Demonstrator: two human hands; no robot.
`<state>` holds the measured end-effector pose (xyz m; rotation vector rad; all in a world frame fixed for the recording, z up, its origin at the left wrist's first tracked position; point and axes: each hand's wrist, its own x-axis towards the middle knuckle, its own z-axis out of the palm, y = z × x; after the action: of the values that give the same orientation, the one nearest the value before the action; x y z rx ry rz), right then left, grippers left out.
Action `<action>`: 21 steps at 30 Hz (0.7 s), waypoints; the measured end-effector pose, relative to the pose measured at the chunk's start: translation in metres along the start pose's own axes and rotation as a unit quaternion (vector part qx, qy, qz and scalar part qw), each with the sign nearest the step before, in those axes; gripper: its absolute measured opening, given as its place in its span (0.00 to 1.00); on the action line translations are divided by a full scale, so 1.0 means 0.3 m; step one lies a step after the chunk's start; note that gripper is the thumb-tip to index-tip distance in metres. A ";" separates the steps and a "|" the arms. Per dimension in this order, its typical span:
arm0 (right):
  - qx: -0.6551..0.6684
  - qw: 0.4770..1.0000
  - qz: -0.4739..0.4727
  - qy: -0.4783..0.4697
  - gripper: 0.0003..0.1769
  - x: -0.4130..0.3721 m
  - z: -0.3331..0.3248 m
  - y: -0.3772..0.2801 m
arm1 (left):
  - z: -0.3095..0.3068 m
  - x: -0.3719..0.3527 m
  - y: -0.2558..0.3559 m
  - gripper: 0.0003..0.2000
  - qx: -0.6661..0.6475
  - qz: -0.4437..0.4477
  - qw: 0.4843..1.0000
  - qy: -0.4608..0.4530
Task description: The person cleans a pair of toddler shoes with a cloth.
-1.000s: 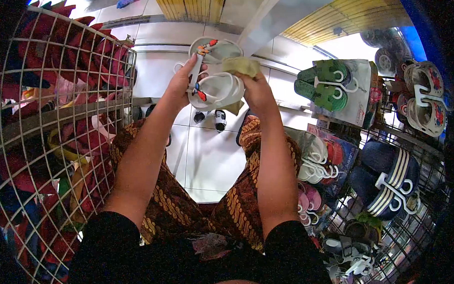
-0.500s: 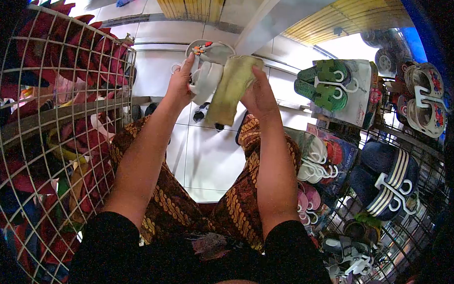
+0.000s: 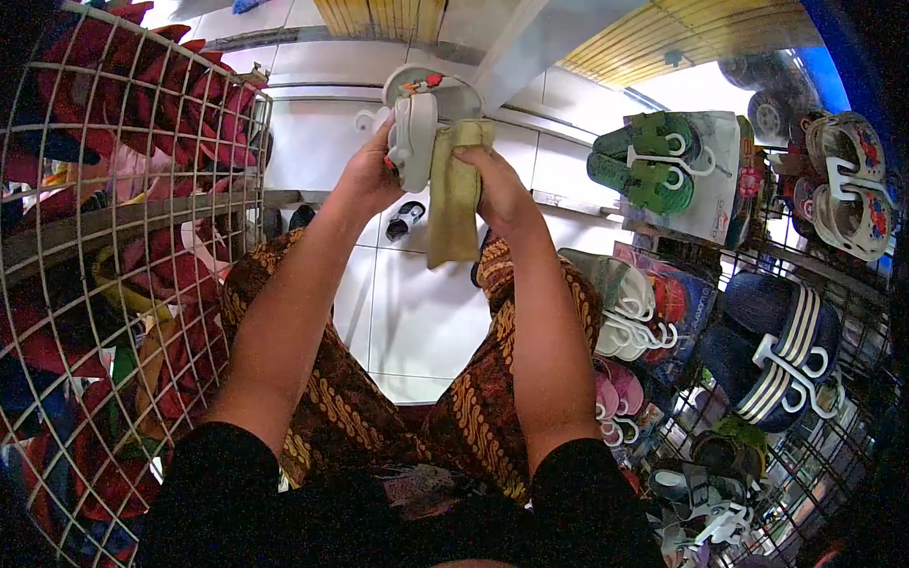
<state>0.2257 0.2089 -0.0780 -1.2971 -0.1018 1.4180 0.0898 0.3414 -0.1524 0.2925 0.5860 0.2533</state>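
Note:
In the head view, a pair of white-grey children's sandals (image 3: 413, 147) is raised in front of me, with orange-red trim on the farther one. My left hand (image 3: 372, 178) is closed around them from the left side. A white plastic hanger hook (image 3: 366, 120) sticks out beside its fingers. My right hand (image 3: 502, 194) pinches a yellow-green cloth (image 3: 455, 199) near its top, thumb in front. The cloth hangs down right beside the nearer sandal, and its upper edge overlaps the farther one in this view.
At left stands a wire-grid bin (image 3: 129, 152) with red items. Racks on the right carry green sandals (image 3: 644, 165), navy striped slides (image 3: 773, 345) and white clogs (image 3: 853, 193) on hangers. A small dark-and-white item (image 3: 405, 220) lies on the white tiled floor (image 3: 403, 322).
The sandals have turned in my left hand, bringing the nearer one more upright. My right hand has shifted slightly left and down, and the cloth now hangs straighter and narrower.

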 end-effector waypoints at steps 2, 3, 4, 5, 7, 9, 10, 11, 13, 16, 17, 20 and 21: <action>-0.027 0.999 0.013 0.023 0.25 0.025 -0.024 0.017 | 0.019 -0.008 0.005 0.25 -0.003 0.018 1.000 0.016; -0.024 0.999 0.007 0.040 0.25 0.044 -0.042 0.026 | 0.016 0.001 0.006 0.24 -0.010 0.029 0.999 0.022; -0.021 0.998 0.001 0.058 0.25 0.054 -0.064 0.035 | 0.014 0.009 0.007 0.23 -0.016 0.040 0.999 0.027; 0.066 0.997 -0.014 0.036 0.25 0.056 -0.092 0.042 | 0.009 0.014 0.010 0.23 -0.021 0.044 0.998 0.031; 0.236 0.971 -0.043 -0.010 0.24 0.031 -0.086 0.016 | -0.019 0.022 0.019 0.22 -0.030 0.054 0.997 0.040; 0.111 0.993 -0.040 0.017 0.24 0.029 -0.077 0.027 | -0.039 0.035 0.017 0.20 -0.012 0.086 0.996 0.024; 0.047 0.998 -0.040 0.032 0.24 0.023 -0.067 0.025 | -0.047 0.042 0.014 0.20 -0.002 0.101 0.995 0.015; 0.038 0.998 -0.045 -0.006 0.25 0.014 -0.062 0.022 | -0.055 0.046 0.010 0.19 0.016 0.101 0.995 0.020; 0.021 0.994 -0.106 0.022 0.24 0.022 -0.030 0.033 | -0.023 0.028 0.009 0.19 0.052 0.101 0.993 0.030; 0.018 0.995 -0.093 0.011 0.22 0.036 -0.039 0.039 | 0.036 -0.019 -0.006 0.18 0.206 0.135 0.969 0.018; 0.017 0.997 -0.078 0.015 0.22 0.035 -0.041 0.036 | 0.073 -0.034 0.000 0.18 0.202 0.108 0.972 0.052; 0.027 0.993 -0.115 0.023 0.22 0.054 -0.053 0.050 | 0.076 -0.028 0.011 0.14 0.074 0.073 0.992 0.067; 0.032 0.989 -0.141 0.024 0.22 0.054 -0.045 0.045 | 0.070 -0.024 0.013 0.12 0.104 0.084 0.986 0.100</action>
<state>0.2311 0.2084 -0.1025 -1.2109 -0.1988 1.1399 0.0956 0.3386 -0.1308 0.5229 0.7897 0.3875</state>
